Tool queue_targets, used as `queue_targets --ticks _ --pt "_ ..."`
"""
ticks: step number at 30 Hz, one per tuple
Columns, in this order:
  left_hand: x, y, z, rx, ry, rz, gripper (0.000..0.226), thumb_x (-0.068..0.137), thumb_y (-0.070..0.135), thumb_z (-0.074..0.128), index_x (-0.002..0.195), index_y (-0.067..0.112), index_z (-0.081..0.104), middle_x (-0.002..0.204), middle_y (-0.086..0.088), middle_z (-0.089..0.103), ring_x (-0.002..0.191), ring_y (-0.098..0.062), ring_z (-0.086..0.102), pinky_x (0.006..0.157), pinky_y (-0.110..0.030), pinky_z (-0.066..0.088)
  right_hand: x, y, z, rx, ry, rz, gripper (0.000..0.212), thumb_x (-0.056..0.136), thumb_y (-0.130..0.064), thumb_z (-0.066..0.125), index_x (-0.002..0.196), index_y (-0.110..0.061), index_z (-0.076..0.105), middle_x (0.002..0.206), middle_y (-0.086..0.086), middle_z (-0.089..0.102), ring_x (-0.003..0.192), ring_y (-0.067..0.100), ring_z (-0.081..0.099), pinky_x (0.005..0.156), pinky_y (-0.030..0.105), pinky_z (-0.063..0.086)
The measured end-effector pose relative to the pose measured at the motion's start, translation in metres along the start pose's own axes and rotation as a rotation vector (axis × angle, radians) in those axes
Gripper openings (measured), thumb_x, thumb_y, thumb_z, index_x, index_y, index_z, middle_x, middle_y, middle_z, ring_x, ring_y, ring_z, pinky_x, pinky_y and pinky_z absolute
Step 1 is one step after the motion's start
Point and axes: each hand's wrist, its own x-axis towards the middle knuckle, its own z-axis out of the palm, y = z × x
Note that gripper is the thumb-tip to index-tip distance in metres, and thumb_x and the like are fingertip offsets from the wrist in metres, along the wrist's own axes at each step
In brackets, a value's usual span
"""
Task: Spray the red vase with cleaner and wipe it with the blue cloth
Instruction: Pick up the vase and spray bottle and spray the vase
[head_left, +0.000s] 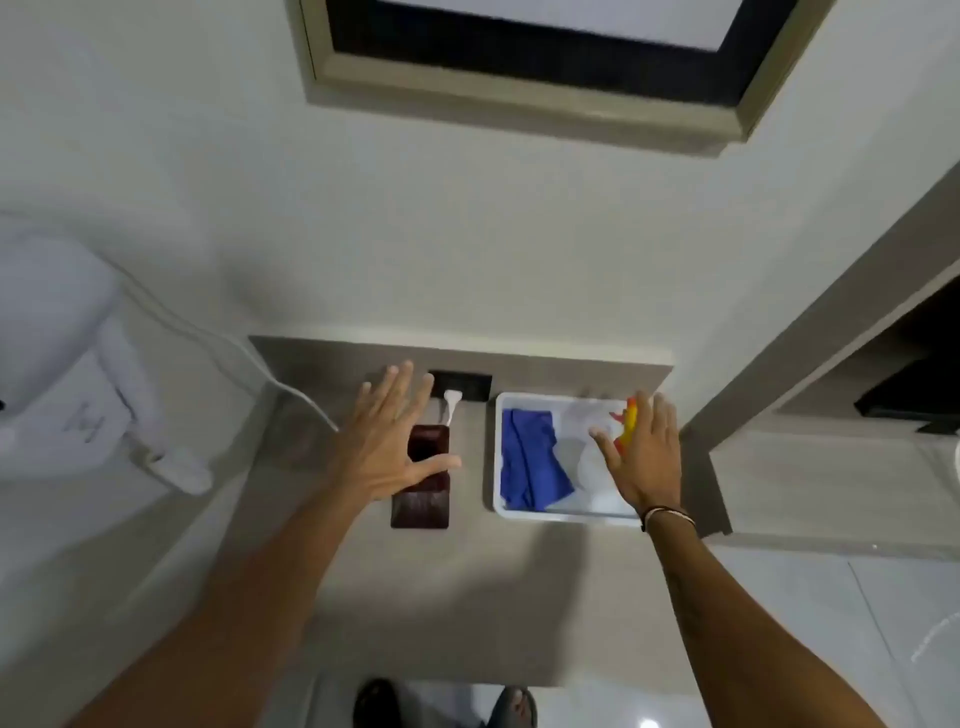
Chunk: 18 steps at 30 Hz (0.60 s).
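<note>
Both hands are spread flat with fingers apart and grasp nothing: the left hand (387, 447) hovers over the red vase (422, 480), a dark red square-mouthed vessel standing on the desk (467, 597), and the right hand (641, 457) hovers over the white tray (497, 457). The step in hand looks like fetching the cleaner, so the right hand would do well to close around the body of the spray bottle (626, 428), whose yellow-and-red head shows at the tray's far right corner just under the fingers, lifting it straight up so the nozzle does not drag anything along. The left hand is well placed to steady the vase by its side, keeping clear of the open mouth so spray reaches the surface. The tray sits just right of the vase, apart from it. Inside, the blue cloth (532, 467) lies crumpled along the tray's left side, with pale rounded things beside it, too blurred to name, and the bottle at the right.
</note>
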Motion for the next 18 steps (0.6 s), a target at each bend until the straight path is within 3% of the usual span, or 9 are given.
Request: queue_targets --ticks 2,4,6,9,12,16,18 --pt "-0.005 0.0 0.014 0.035 -0.121 -0.017 0.129 0.072 0.107 0.024 0.169 0.029 -0.011 0.178 -0.007 -0.017 0.164 -0.028 -0.017 0.132 -0.058 0.001 -0.002 0.008 0.012 0.198 0.002 0.109 0.083 0.098 -0.047 0.071 0.162 -0.013 0.032 0.164 0.017 0.045 0.152 0.038 0.043 0.124 0.055 0.042" --pt "-0.014 -0.003 0.028 0.071 -0.172 -0.031 0.134 0.068 0.108 0.025 0.169 0.026 -0.008 0.178 -0.006 -0.016 0.164 -0.028 -0.017 0.132 -0.058 0.0 -0.008 0.01 0.025 0.369 0.023 0.142 0.076 0.098 -0.036 0.076 0.16 -0.022 0.034 0.153 0.006 0.058 0.131 0.023 0.061 0.113 0.046 0.054" --pt "-0.019 -0.005 0.037 0.044 -0.177 -0.019 0.138 0.066 0.109 0.027 0.17 0.022 0.001 0.179 -0.007 -0.01 0.164 -0.03 -0.014 0.131 -0.061 0.003 -0.014 0.007 0.037 0.456 0.045 0.173 0.076 0.101 -0.028 0.074 0.163 -0.027 0.03 0.153 -0.002 0.06 0.117 0.015 0.064 0.103 0.039 0.056" --pt "-0.021 -0.006 0.04 -0.053 -0.103 0.013 0.139 0.067 0.107 0.034 0.168 0.011 0.024 0.178 -0.014 0.013 0.165 -0.037 0.003 0.129 -0.066 0.013 -0.012 0.009 0.053 0.543 0.12 0.267 0.064 0.103 -0.02 0.071 0.159 -0.022 0.041 0.149 -0.002 0.064 0.117 0.018 0.066 0.106 0.046 0.058" --pt "-0.019 -0.008 0.043 -0.035 -0.105 0.056 0.135 0.069 0.102 0.046 0.164 0.006 0.035 0.175 -0.015 0.025 0.163 -0.041 0.012 0.13 -0.064 0.013 -0.011 0.011 0.062 0.638 0.141 0.365 0.052 0.102 -0.016 0.072 0.151 -0.018 0.054 0.142 0.003 0.069 0.117 0.02 0.067 0.109 0.05 0.057" --pt "-0.01 -0.009 0.037 -0.098 -0.091 0.061 0.11 0.063 0.07 0.084 0.149 0.01 0.05 0.15 -0.01 0.056 0.148 -0.039 0.044 0.13 -0.053 0.023 -0.002 0.016 0.064 0.662 0.127 0.409 0.047 0.104 -0.021 0.07 0.149 -0.013 0.058 0.136 0.011 0.071 0.123 0.033 0.069 0.112 0.053 0.055" --pt "-0.006 -0.01 0.033 -0.149 -0.102 0.054 0.103 0.059 0.058 0.092 0.143 0.014 0.053 0.139 -0.006 0.059 0.136 -0.031 0.052 0.126 -0.049 0.03 0.002 0.012 0.057 0.647 0.169 0.364 0.044 0.104 -0.027 0.07 0.145 -0.014 0.06 0.13 0.011 0.073 0.118 0.031 0.071 0.109 0.053 0.058"
